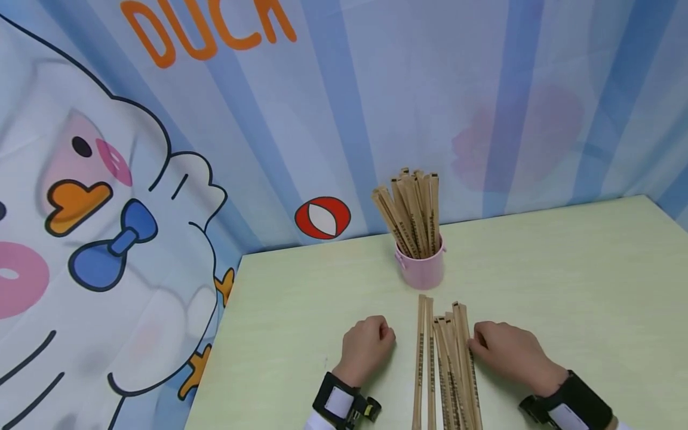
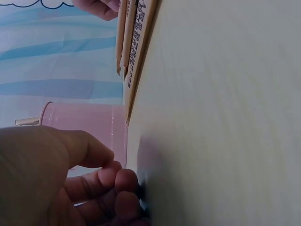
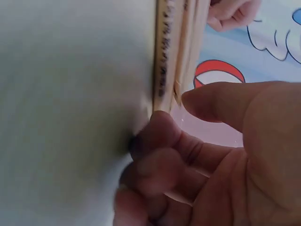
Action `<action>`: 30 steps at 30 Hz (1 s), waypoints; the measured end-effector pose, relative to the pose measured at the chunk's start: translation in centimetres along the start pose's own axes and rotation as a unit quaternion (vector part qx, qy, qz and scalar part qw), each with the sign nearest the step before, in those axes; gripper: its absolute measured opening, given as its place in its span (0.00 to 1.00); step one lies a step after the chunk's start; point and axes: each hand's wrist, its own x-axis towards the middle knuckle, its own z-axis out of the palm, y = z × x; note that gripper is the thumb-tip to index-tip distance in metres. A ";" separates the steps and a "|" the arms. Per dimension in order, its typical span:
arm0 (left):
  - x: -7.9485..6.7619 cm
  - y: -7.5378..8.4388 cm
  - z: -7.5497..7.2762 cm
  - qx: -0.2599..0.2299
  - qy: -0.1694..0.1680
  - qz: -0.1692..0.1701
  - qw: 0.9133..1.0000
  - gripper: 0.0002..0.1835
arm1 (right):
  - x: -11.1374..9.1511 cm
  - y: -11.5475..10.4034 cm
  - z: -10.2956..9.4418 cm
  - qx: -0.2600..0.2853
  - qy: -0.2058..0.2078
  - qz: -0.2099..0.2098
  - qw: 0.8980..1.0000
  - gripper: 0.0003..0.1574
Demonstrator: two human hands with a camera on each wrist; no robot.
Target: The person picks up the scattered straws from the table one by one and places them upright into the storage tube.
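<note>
Several long sticks in printed brown paper sleeves (image 1: 454, 364), which look like wrapped chopsticks, lie side by side on the table between my hands. Two more paper-wrapped sticks (image 1: 420, 358) lie just left of that group. To their left my left hand (image 1: 368, 346) rests on the table, fingers loosely curled around nothing. My right hand (image 1: 510, 352) is at the right edge of the group. In the right wrist view its bent fingertips (image 3: 160, 132) are at the outermost stick (image 3: 164, 52), with the thumb apart from them; whether they touch it is hard to tell.
Behind the loose sticks stands a pink bucket (image 1: 423, 275) packed with more upright paper-wrapped sticks (image 1: 416, 209). The pale table (image 1: 580, 286) ends at a blue striped cloth backdrop (image 1: 376, 119) with a printed duck. A strapped wrist camera (image 1: 344, 400) sits on each arm.
</note>
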 end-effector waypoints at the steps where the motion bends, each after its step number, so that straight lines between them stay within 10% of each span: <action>1: 0.0 0.0 0.0 0.001 0.000 0.000 1.000 0.16 | 0.0 -0.1 0.2 -0.003 0.002 0.001 1.000 0.20; 30: -0.1 0.1 -0.1 0.007 0.002 0.003 1.000 0.15 | -0.3 -0.4 -0.4 -0.028 0.030 0.016 0.999 0.22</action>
